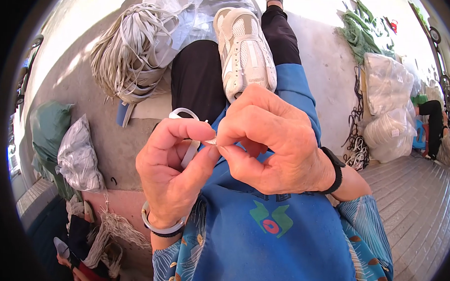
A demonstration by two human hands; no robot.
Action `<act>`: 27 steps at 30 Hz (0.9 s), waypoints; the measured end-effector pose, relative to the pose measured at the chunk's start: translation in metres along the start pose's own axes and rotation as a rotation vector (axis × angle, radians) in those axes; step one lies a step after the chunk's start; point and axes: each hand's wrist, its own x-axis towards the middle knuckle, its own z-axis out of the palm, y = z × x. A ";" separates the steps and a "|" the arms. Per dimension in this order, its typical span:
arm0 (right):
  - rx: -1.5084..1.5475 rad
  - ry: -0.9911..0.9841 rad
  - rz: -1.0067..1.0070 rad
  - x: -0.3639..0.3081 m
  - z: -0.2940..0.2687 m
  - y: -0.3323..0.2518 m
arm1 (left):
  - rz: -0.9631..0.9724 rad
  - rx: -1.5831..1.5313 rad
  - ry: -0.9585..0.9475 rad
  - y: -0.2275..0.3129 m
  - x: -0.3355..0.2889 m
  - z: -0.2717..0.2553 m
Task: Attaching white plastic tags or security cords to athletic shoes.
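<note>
The person's left hand (pixel 172 166) and right hand (pixel 277 142) meet above a blue apron (pixel 280 251), thumb and forefinger of each drawn together in a narrow pinch. A small pale end of a white lace (pixel 190 154) shows between the meeting fingertips. The rest of the lace lies at the left hand: one stretch hangs behind its fingers, and a loop curves up just beyond the forefinger. The right hand's grip on the lace is largely hidden by its own curled fingers.

A beige and white shoe (pixel 244 54) rests over the legs, straight beyond the hands; the right knuckles overlap its near end, and whether they touch cannot be told. A thick bundle of pale laces (pixel 131 53) lies beyond the left hand, well apart from it.
</note>
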 end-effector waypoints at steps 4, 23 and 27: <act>-0.028 0.000 0.067 -0.003 -0.002 -0.007 | -0.008 -0.127 -0.019 -0.002 -0.004 -0.005; 0.139 -0.147 0.218 -0.001 -0.008 -0.007 | -0.032 -0.266 -0.263 -0.008 0.000 -0.015; 0.109 -0.182 0.193 0.000 -0.010 -0.007 | -0.078 -0.244 -0.222 -0.006 -0.001 -0.012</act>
